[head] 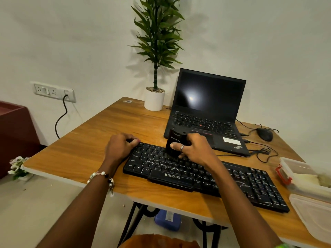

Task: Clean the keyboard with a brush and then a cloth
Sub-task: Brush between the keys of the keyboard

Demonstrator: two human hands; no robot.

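Note:
A black keyboard [232, 181] lies slanted across the wooden table [89, 149]. My left hand [120, 145] grips the keyboard's far left corner, fingers curled over its edge. My right hand [195, 149] holds a black brush [174, 142] upright, its bristle end pressed down on the upper left rows of keys. A ring shows on one finger of that hand. No cloth can be told apart in view.
An open black laptop [206, 111] stands just behind the keyboard, with a potted plant [155, 99] to its left. A mouse [265, 134] and tangled cables lie at the right rear. Clear plastic containers [304, 178] occupy the right edge.

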